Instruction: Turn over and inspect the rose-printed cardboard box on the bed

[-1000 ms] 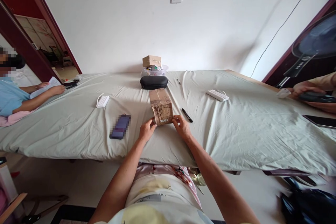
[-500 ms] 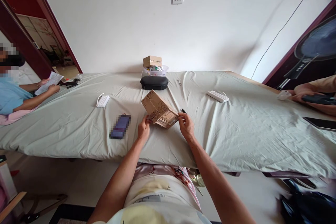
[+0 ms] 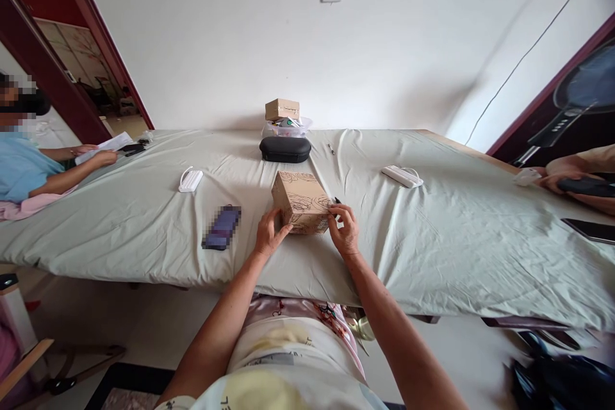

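A brown cardboard box point(image 3: 303, 195) with black scribbled lines on its top and sides rests on the cloth in front of me. My left hand point(image 3: 270, 230) grips its near left corner, thumb on the front face and fingers along the left side. At the right end, my right hand point(image 3: 344, 228) has thumb and fingertips against the box's edge. A black pen point(image 3: 337, 200) pokes out from between the fingers of that hand; most of it is hidden.
Behind the box are a black zip case point(image 3: 285, 149), a plastic basket point(image 3: 288, 130) and a small carton point(image 3: 282, 109). A phone point(image 3: 221, 227) and white power bank point(image 3: 191, 179) lie left, another power bank point(image 3: 402, 176) right. People sit at both ends; one holds paper point(image 3: 106, 146).
The box has gone from tilted in my hands to sitting level on the cloth, turned to show a scribbled top. My left hand has shifted its grip to the near left corner.
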`<act>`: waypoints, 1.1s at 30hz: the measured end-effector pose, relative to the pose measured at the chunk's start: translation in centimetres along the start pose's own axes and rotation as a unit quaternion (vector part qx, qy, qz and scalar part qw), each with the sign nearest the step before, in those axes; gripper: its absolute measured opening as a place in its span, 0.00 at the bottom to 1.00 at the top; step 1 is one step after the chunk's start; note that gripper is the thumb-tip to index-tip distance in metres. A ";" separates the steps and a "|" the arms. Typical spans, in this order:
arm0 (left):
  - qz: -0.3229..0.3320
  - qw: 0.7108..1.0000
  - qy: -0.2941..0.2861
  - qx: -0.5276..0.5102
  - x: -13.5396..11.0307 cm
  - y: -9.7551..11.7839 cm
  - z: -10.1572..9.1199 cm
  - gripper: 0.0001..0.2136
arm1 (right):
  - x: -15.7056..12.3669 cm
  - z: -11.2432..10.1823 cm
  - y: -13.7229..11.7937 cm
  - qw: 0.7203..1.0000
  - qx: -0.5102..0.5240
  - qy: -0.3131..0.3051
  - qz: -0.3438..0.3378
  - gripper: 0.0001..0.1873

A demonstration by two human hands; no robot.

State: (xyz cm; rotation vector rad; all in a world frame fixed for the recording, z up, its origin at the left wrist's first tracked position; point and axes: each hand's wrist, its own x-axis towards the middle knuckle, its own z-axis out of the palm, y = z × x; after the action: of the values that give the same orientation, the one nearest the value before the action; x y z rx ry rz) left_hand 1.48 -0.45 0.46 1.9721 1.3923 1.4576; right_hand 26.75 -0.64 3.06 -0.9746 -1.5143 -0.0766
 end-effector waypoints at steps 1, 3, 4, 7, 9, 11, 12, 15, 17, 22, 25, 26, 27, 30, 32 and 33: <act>-0.013 1.000 -0.008 0.009 0.0 0.0 0.1 0.22 | 0.0 0.1 -0.2 1.000 -0.001 -0.011 -0.009 0.05; -0.054 0.998 -0.018 0.020 0.0 0.0 0.2 0.18 | -0.1 0.3 -0.4 0.999 0.000 -0.034 -0.026 0.06; -0.073 0.997 -0.021 0.024 0.0 0.0 0.3 0.17 | -0.2 0.4 -0.5 0.999 0.002 -0.043 -0.031 0.07; -0.098 0.994 -0.032 0.037 0.1 0.2 0.2 0.15 | -0.4 0.7 -0.1 0.998 0.015 -0.051 -0.017 0.11; -0.096 0.994 -0.038 0.042 0.1 0.4 0.1 0.15 | -0.6 0.8 0.5 0.998 0.020 -0.061 0.020 0.16; -0.097 0.993 -0.040 0.050 0.2 0.6 -0.1 0.14 | -0.8 1.0 1.1 0.993 0.019 -0.093 0.064 0.26; -0.098 0.993 -0.041 0.053 0.2 0.7 -0.1 0.14 | -0.8 1.1 1.4 0.990 0.012 -0.116 0.084 0.31; -0.105 0.991 -0.048 0.065 0.2 0.8 -0.1 0.13 | -0.9 1.2 2.0 0.976 -0.025 -0.181 0.120 0.42; -0.108 0.990 -0.049 0.072 0.2 0.9 0.0 0.12 | -1.0 1.2 2.3 0.969 -0.045 -0.208 0.126 0.46; -0.099 0.990 -0.045 0.088 0.2 0.6 0.3 0.11 | -1.1 1.2 2.9 0.956 -0.062 -0.256 0.127 0.50; -0.100 0.989 -0.039 0.101 0.3 0.4 0.3 0.10 | -1.1 1.1 2.9 0.949 -0.057 -0.280 0.131 0.50; -0.103 0.989 -0.036 0.103 0.3 0.4 0.3 0.10 | -1.1 1.0 2.8 0.949 -0.052 -0.285 0.128 0.49; -0.107 0.988 -0.034 0.103 0.4 0.3 0.3 0.10 | -1.0 1.0 2.7 0.949 -0.045 -0.287 0.124 0.48; -0.121 0.988 -0.013 0.094 0.4 0.0 0.2 0.12 | -0.8 0.7 2.3 0.949 -0.020 -0.292 0.114 0.43; -0.124 0.989 0.002 0.085 0.4 -0.2 0.3 0.13 | -0.8 0.5 2.1 0.949 0.000 -0.294 0.113 0.39; -0.125 0.989 0.006 0.080 0.4 -0.3 0.3 0.13 | -0.7 0.4 2.1 0.949 0.010 -0.294 0.115 0.37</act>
State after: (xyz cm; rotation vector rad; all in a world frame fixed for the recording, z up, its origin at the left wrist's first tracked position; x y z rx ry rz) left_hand 1.57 0.12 0.33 1.7993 1.7387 1.2832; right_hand 27.54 0.56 1.34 -1.2160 -1.9178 0.4313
